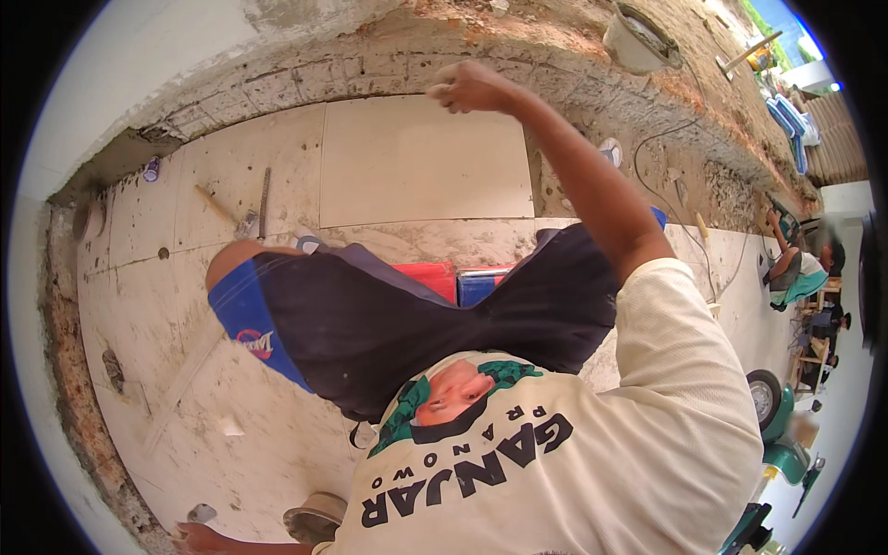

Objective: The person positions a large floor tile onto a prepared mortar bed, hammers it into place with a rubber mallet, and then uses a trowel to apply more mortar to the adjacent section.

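Your left hand [190, 536] is reaching out flat along the lower edge, fingers spread on the dusty floor tiles [139, 314], with a small grey scrap [201, 511] just above it and a round tan bowl [316, 514] just to its right. Your right hand [470, 88] is stretching far forward, curled into a loose fist over the far edge of the large cream tile [421, 157], though you cannot tell whether it is pinching anything. A hammer [231, 215] is lying well to its left, and a grey bucket [638, 42] is sitting on the bare mortar bed [592, 83] up to its right.
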